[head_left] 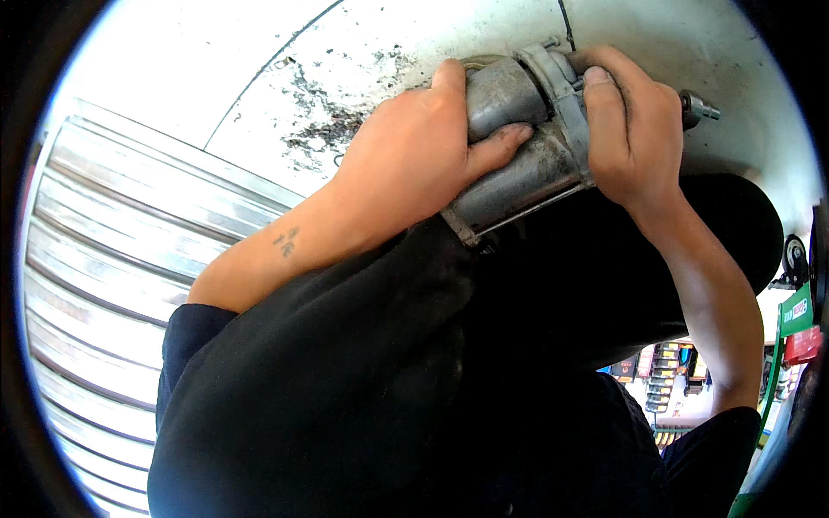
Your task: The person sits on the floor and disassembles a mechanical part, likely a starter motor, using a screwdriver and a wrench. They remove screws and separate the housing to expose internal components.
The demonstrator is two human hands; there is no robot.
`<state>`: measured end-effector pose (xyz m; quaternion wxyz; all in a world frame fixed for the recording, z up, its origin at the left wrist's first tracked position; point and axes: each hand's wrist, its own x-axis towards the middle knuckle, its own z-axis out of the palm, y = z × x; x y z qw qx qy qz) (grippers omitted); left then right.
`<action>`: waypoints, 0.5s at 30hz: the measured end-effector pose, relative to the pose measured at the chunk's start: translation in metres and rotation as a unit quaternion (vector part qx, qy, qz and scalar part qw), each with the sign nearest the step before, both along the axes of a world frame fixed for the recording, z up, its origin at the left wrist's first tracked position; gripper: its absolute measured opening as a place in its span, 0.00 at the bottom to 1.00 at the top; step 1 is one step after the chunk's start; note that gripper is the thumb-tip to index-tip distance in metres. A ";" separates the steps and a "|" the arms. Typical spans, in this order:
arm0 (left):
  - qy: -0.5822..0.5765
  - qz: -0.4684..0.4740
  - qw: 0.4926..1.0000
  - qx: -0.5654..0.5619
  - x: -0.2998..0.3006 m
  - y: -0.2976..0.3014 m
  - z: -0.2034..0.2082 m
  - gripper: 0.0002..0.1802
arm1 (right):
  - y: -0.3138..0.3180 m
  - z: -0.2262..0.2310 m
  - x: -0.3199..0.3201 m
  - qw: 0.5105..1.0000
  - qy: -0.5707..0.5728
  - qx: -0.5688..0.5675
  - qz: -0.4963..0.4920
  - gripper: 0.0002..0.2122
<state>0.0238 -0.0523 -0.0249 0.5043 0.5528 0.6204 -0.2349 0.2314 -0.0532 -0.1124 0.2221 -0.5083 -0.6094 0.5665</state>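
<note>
A dirty grey metal motor (518,164), cylinder-shaped with a smaller cylinder on top, is held up between both hands. My left hand (414,164) wraps around its body from the left, thumb lying across the metal. My right hand (630,129) grips the flanged end of the motor on the right, fingers curled over the flange. A short metal stud (701,108) sticks out past my right hand. The motor's lower end rests against dark clothing (363,371).
Behind the motor is a white surface (363,78) with black stains and a thin dark line. A ribbed metal shutter (112,259) fills the left. Shelves of small coloured packages (665,371) and a green frame (790,319) show at lower right.
</note>
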 end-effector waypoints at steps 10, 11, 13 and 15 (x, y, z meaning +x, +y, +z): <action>0.010 -0.042 0.998 0.038 -0.004 -0.001 -0.008 0.39 | 0.000 -0.005 0.004 0.999 -0.001 -0.005 0.034 0.14; 0.006 -0.056 0.997 0.057 -0.005 -0.001 -0.009 0.42 | -0.001 -0.006 0.005 0.999 0.008 0.006 0.035 0.14; 0.001 -0.088 0.990 0.107 -0.003 -0.001 -0.011 0.43 | 0.000 -0.006 0.005 1.000 0.003 0.006 0.029 0.12; -0.001 -0.135 0.979 0.152 0.000 0.000 -0.015 0.44 | 0.001 -0.006 0.007 0.999 0.009 0.015 0.030 0.12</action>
